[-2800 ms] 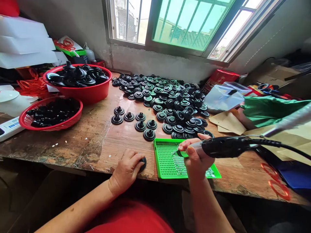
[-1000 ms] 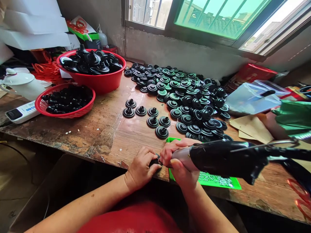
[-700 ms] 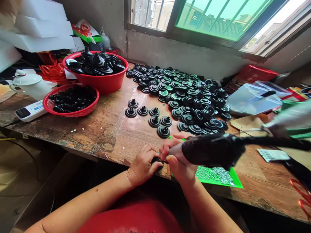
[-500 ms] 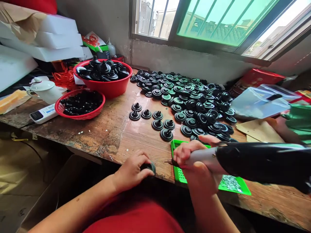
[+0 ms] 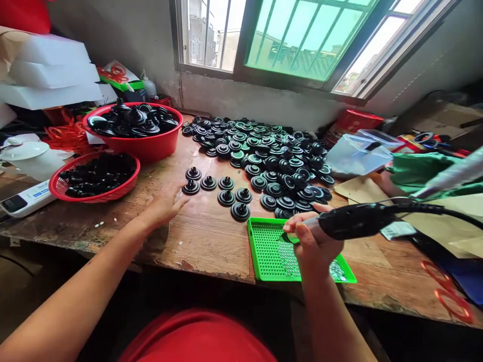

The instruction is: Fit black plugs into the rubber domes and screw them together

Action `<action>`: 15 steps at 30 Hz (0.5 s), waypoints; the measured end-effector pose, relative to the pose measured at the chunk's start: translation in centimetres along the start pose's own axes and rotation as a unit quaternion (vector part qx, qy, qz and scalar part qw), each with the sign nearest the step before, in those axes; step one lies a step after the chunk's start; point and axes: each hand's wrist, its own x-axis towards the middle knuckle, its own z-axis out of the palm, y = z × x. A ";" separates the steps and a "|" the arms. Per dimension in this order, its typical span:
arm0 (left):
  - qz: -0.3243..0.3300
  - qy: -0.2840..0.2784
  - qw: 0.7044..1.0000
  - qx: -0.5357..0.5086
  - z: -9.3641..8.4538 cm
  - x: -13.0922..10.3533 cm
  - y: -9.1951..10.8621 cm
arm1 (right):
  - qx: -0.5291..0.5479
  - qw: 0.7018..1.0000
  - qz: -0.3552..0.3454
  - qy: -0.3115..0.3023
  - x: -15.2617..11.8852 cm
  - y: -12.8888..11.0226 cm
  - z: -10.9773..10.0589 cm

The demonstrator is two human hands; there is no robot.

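Observation:
My left hand [image 5: 166, 203] reaches out over the wooden table with fingers apart. Its fingertips are at the nearest of several black stepped discs [image 5: 190, 187] with upright stems, which stand in a small group; whether they touch it I cannot tell. Wrapped around the grey front of a black electric screwdriver [image 5: 350, 221] is my right hand [image 5: 315, 241]. The screwdriver's dark tip points left over a green perforated tray [image 5: 260, 271]. Small shiny pieces [image 5: 289, 259], too small to name, lie in the tray's right part.
Behind the group spreads a large heap of black discs [image 5: 264, 146]. A red basin [image 5: 151, 148] of discs and a red basket [image 5: 101, 193] of small black parts stand left. A clear plastic box [image 5: 358, 153] is at right. The screwdriver's cable [image 5: 453, 211] trails right.
My left hand has let go of the dark round piece it held at the table edge and moved forward left to the discs. The screwdriver has shifted over the tray. The view has turned right.

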 end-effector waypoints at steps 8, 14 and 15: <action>0.031 -0.001 0.998 0.057 4.8 6.0 -0.9 | -0.012 1.000 -0.007 0.005 -0.2 1.2 -0.9; 0.071 0.020 0.996 0.058 5.2 0.7 0.9 | -0.008 1.000 0.006 0.012 -0.2 1.3 -0.9; 0.083 0.028 0.995 0.051 5.5 -0.5 1.6 | -0.011 1.000 0.004 0.012 -0.2 1.3 -1.0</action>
